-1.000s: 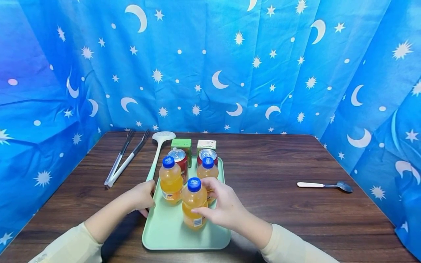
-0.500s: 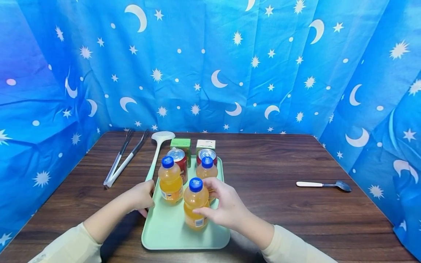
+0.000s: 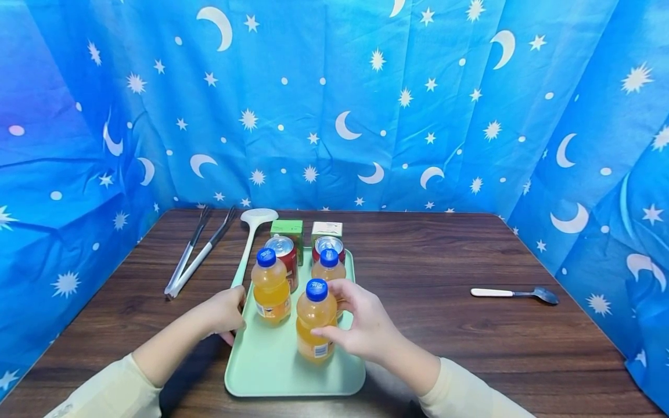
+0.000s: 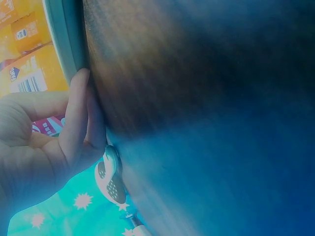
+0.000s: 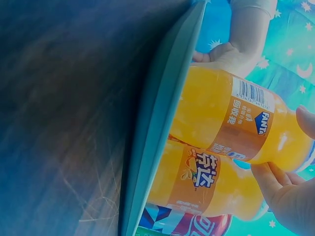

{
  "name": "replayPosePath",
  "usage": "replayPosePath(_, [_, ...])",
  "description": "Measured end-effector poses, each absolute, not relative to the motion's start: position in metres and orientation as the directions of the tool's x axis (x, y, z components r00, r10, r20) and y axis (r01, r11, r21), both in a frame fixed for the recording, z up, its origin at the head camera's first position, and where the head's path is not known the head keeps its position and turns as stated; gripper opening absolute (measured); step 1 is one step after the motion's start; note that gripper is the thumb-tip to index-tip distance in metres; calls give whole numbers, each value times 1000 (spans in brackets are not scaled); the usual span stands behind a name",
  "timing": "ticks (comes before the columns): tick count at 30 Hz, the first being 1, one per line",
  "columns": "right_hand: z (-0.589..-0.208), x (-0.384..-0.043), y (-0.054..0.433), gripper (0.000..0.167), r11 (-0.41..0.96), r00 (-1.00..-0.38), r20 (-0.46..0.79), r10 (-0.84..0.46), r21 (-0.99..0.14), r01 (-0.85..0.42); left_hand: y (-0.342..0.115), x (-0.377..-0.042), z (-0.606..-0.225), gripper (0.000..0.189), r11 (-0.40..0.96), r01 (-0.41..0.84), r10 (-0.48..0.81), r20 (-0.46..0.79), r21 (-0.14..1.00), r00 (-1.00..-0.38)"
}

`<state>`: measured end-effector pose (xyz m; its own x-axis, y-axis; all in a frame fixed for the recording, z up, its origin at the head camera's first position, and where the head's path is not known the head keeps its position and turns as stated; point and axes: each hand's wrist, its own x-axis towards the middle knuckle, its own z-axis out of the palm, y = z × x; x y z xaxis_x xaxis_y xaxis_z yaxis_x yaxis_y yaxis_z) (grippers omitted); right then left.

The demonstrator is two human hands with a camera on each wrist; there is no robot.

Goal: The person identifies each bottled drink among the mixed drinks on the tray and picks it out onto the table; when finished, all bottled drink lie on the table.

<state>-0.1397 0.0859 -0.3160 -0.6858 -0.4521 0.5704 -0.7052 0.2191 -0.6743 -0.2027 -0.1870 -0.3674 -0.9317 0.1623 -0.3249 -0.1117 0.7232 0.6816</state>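
Note:
My right hand (image 3: 366,322) grips the nearest bottle of orange soda (image 3: 316,334), thumb on the near side and fingers behind. In the right wrist view this bottle (image 5: 224,118) is upright to the tray; whether its base touches is hard to tell. My left hand (image 3: 222,313) holds the left rim of the light green tray (image 3: 272,380), with fingers along its outer side in the left wrist view. A second orange soda bottle (image 3: 270,296) stands at the tray's left, and a third (image 3: 328,270) is partly hidden behind my right hand.
Two red cans (image 3: 284,249) stand behind the bottles, with a green carton (image 3: 288,227) and a pale-topped carton (image 3: 327,230) at the back. Left of the tray lie a skimmer (image 3: 250,244) and metal tongs (image 3: 195,255). A white-handled spoon (image 3: 514,294) lies far right.
My right hand and the nearest bottle have shifted a little to the right and slightly back. The left hand has stayed on the tray rim.

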Motion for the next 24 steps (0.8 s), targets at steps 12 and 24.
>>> replayPosePath(12, [-345, -160, 94, 53, 219, -687, 565, -458, -677, -703, -186, -203, -368, 36, 722, -125, 153, -334, 681, -930])
replayPosePath(24, [-344, -159, 97, 52, 237, -713, 542, -445, -696, -678, -186, -202, -366, 35, 718, -111, 165, -323, 687, -932])
